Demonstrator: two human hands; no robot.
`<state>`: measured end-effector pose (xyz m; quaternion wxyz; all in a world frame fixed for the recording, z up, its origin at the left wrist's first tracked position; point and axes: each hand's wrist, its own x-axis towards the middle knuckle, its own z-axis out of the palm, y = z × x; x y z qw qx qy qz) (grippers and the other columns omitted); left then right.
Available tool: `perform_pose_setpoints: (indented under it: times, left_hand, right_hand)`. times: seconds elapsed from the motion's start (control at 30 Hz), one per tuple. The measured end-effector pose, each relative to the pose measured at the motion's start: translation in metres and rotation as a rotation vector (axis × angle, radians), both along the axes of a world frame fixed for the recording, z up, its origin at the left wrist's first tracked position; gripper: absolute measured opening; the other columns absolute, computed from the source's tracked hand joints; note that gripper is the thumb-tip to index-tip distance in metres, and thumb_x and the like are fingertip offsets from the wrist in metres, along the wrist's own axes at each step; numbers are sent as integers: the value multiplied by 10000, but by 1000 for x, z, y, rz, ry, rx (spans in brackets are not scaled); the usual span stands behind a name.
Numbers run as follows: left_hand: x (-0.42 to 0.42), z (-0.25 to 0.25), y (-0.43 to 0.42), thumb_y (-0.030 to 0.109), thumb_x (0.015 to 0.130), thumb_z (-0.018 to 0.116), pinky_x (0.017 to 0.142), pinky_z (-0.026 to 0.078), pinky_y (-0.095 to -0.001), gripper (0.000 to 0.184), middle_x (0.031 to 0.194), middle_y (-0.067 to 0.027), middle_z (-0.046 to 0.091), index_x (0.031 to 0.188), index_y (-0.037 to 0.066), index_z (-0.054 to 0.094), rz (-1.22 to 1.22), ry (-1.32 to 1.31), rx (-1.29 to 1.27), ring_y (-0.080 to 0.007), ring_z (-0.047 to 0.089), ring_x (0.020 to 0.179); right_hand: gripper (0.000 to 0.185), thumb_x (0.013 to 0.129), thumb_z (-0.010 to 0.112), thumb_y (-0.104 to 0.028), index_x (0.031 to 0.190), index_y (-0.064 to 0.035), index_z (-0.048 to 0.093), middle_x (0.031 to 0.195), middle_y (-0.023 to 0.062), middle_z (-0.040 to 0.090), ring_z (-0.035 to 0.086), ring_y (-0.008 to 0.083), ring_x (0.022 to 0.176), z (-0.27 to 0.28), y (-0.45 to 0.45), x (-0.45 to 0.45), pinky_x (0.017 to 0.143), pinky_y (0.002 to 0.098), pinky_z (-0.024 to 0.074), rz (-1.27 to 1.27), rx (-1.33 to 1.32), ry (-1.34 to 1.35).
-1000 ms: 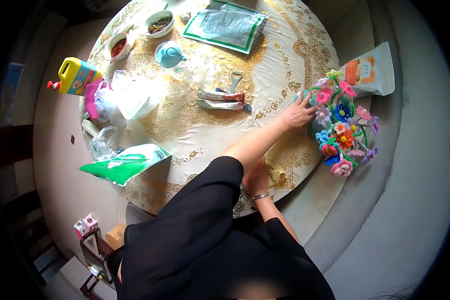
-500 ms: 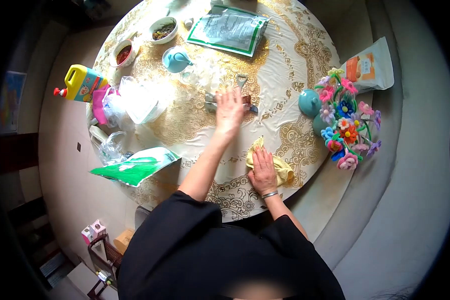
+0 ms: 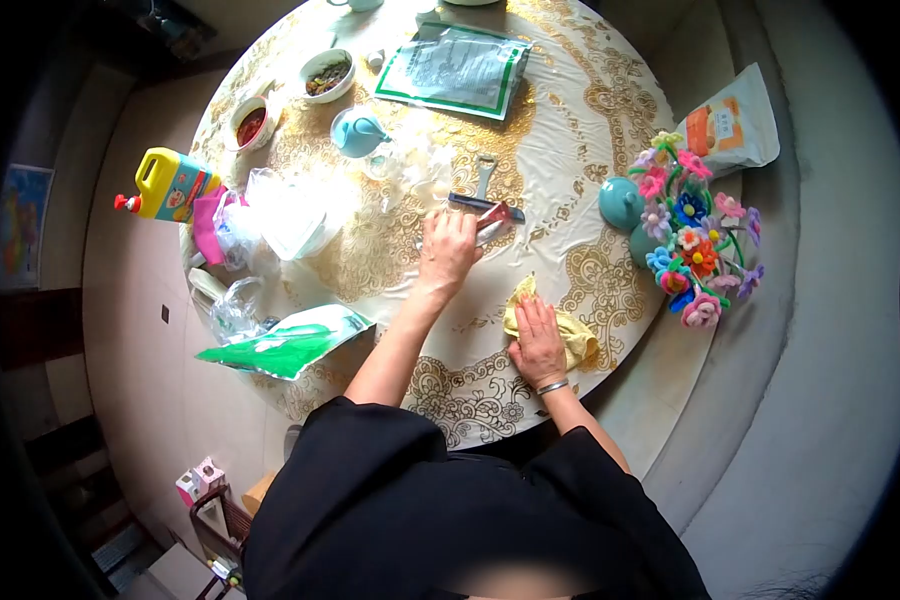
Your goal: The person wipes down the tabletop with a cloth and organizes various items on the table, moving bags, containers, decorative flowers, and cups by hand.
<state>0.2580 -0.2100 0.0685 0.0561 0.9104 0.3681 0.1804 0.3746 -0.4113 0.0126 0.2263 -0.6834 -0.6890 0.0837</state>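
Note:
My left hand (image 3: 447,252) is closed around silver-and-red packets (image 3: 492,222), whose right end sticks out past the fingers. Just beyond it lie a dark blue-handled tool (image 3: 470,203) and a grey peeler-like tool (image 3: 485,175). My right hand (image 3: 537,343) rests flat, fingers extended, on a crumpled yellow cloth (image 3: 577,342) near the table's front edge. To the right, a rounded teal object (image 3: 621,203) stands beside a bunch of colourful handmade flowers (image 3: 700,245).
On the patterned tablecloth (image 3: 590,150) are a large silver-green bag (image 3: 455,68), two food bowls (image 3: 326,76), a teal pot (image 3: 357,132), clear plastic, a yellow bottle (image 3: 170,185) and a green-white bag (image 3: 290,342). An orange-white bag (image 3: 732,122) stands at right.
My left hand has come back from the teal object at right to the packets and closed on them. The packets have shifted and tilted. My right hand stays on the yellow cloth.

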Motion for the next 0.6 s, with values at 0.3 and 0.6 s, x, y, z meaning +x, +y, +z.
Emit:
perform_pose_setpoints:
  times: [0.3, 0.6]
  left_hand:
    - [120, -10, -9, 264, 687, 670, 687, 462, -342, 382, 787, -150, 618, 917, -16, 548, 107, -464, -1017, -237, 602, 746]
    - [211, -24, 4, 195, 594, 734, 831, 440, -420, 621, 1022, -235, 534, 1102, 17, 424, 172, -600, -807, -386, 529, 962]
  right_hand:
    - [670, 697, 547, -168, 1300, -15, 299, 1385, 129, 307, 276, 327, 1288, -12, -4, 0, 1060, 467, 224, -7, -29, -26]
    - [611, 676, 561, -136, 1234, 33, 379, 1335, 173, 357, 297, 331, 1275, -6, -1, 1, 1057, 467, 229, 18, -12, 44]
